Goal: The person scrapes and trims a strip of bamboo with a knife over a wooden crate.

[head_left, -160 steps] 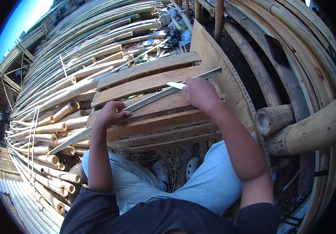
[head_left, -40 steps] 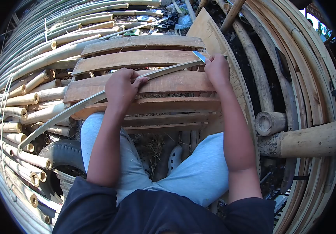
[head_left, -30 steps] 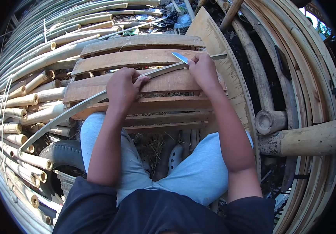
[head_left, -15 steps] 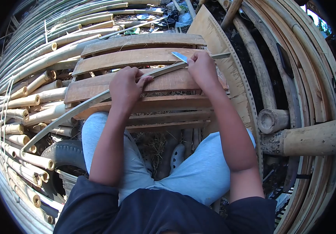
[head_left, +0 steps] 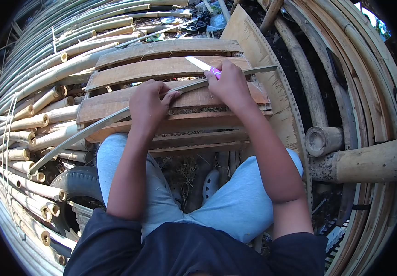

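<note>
A long, thin bamboo strip [head_left: 88, 128] runs slantwise over the slatted wooden bench [head_left: 129, 76], from the lower left up to the plywood at the right. My left hand [head_left: 150, 101] is closed round the strip near its middle, thumb along it. In my right hand [head_left: 228, 83] is a knife [head_left: 199, 63] with a pale blade and a purple-and-white handle. The blade points up and left, above the strip. That hand sits over the strip's right part; whether its fingers also touch the strip is hidden.
Bamboo poles [head_left: 69, 66] are stacked at the left, beside a tyre [head_left: 81, 184]. A plywood sheet [head_left: 277, 101] leans at the bench's right end. Beyond it lie thick bamboo pieces [head_left: 369, 162] and long curved slats [head_left: 378, 101]. Plastic litter [head_left: 217, 23] lies at the back.
My right hand has moved left along the strip, and the knife has turned so its handle shows. The strip has shifted slightly to the right and bows more. My left hand stays put.
</note>
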`<control>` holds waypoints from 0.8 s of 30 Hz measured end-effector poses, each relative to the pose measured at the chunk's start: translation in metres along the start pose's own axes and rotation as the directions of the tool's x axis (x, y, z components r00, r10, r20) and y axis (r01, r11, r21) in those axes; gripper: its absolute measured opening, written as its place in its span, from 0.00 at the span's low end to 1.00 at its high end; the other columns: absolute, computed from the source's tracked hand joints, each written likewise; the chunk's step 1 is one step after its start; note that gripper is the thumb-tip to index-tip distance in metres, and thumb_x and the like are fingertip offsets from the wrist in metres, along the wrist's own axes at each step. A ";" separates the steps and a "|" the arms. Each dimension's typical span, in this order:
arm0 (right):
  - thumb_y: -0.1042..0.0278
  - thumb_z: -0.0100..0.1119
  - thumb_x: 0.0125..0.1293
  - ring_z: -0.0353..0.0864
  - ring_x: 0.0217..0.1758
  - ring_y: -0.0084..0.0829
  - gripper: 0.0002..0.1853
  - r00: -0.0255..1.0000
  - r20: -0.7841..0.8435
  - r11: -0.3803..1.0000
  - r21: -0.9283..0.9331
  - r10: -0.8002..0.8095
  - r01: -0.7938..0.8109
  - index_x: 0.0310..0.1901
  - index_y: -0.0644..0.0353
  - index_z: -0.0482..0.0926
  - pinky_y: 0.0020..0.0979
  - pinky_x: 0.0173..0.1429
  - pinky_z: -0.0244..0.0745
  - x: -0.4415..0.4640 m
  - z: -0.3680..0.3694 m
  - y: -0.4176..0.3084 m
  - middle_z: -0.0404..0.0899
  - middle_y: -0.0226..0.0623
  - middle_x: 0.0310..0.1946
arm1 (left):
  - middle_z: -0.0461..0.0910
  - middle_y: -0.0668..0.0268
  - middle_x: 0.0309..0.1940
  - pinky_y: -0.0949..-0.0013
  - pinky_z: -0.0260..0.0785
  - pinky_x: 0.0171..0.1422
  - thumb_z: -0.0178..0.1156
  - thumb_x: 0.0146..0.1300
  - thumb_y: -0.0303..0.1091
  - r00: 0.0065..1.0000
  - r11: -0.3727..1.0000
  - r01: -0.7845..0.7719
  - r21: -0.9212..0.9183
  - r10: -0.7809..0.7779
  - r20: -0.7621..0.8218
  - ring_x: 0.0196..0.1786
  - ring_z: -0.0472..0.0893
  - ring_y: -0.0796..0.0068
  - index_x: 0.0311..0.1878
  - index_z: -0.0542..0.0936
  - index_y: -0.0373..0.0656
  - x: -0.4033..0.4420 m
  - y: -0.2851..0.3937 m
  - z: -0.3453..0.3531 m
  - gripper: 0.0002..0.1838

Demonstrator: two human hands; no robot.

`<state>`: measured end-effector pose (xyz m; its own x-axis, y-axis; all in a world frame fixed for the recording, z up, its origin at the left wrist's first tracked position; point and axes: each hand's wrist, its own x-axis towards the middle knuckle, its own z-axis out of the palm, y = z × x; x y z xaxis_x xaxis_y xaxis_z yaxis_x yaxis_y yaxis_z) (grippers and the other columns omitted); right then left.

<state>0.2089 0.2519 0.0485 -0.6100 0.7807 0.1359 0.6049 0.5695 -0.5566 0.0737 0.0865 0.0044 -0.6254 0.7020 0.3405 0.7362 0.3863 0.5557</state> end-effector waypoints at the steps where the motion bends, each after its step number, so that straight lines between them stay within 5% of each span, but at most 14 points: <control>1: 0.61 0.73 0.67 0.89 0.50 0.55 0.16 1.000 -0.001 0.998 -0.060 -0.019 0.019 0.43 0.68 0.86 0.50 0.58 0.82 -0.001 -0.007 0.006 0.87 0.60 0.42 | 0.86 0.60 0.34 0.56 0.75 0.47 0.79 0.59 0.47 1.000 1.000 0.004 -0.013 -0.004 0.022 0.41 0.85 0.57 0.36 0.89 0.40 -0.001 0.002 -0.001 0.18; 3: 0.59 0.76 0.64 0.89 0.52 0.52 0.17 0.996 -0.001 0.990 -0.114 -0.085 0.084 0.45 0.64 0.89 0.48 0.60 0.82 0.004 -0.014 0.021 0.88 0.57 0.43 | 0.86 0.60 0.33 0.56 0.74 0.47 0.79 0.59 0.46 0.999 1.000 0.002 -0.029 -0.001 0.032 0.40 0.85 0.58 0.36 0.89 0.40 -0.002 0.003 -0.003 0.17; 5: 0.59 0.75 0.64 0.89 0.54 0.51 0.16 0.961 0.242 0.982 -0.100 -0.132 0.160 0.47 0.61 0.89 0.46 0.62 0.81 0.006 -0.026 0.024 0.89 0.55 0.44 | 0.86 0.60 0.33 0.56 0.74 0.46 0.80 0.59 0.45 0.999 0.999 -0.004 -0.045 0.006 0.038 0.40 0.85 0.58 0.35 0.89 0.41 -0.003 0.004 -0.004 0.16; 11: 0.61 0.74 0.64 0.88 0.53 0.52 0.14 0.954 0.196 0.930 -0.247 -0.227 0.272 0.49 0.57 0.90 0.47 0.62 0.81 0.009 -0.030 0.033 0.89 0.50 0.46 | 0.85 0.61 0.32 0.58 0.74 0.45 0.79 0.60 0.42 0.999 0.998 0.000 -0.061 0.003 0.038 0.38 0.84 0.59 0.36 0.90 0.41 -0.003 0.005 -0.008 0.14; 15: 0.62 0.73 0.65 0.88 0.53 0.51 0.14 0.958 0.111 0.942 -0.184 -0.263 0.280 0.51 0.55 0.90 0.48 0.60 0.81 0.014 -0.044 0.040 0.90 0.48 0.45 | 0.85 0.61 0.34 0.57 0.75 0.46 0.78 0.62 0.42 0.999 0.993 0.003 -0.121 0.003 0.052 0.40 0.85 0.59 0.38 0.90 0.41 -0.003 0.007 -0.010 0.13; 24: 0.56 0.75 0.66 0.89 0.52 0.49 0.16 0.993 -0.084 0.938 -0.343 -0.081 0.047 0.53 0.51 0.89 0.49 0.57 0.82 0.045 -0.077 0.098 0.90 0.45 0.45 | 0.86 0.60 0.39 0.55 0.77 0.50 0.76 0.64 0.39 0.983 0.988 -0.140 -0.062 0.146 0.110 0.47 0.86 0.55 0.43 0.90 0.41 -0.003 0.004 -0.026 0.12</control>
<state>0.2804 0.3634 0.0634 -0.6115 0.7510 0.2491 0.7142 0.6594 -0.2348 0.0714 0.0704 0.0254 -0.4793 0.8122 0.3327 0.7988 0.2467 0.5486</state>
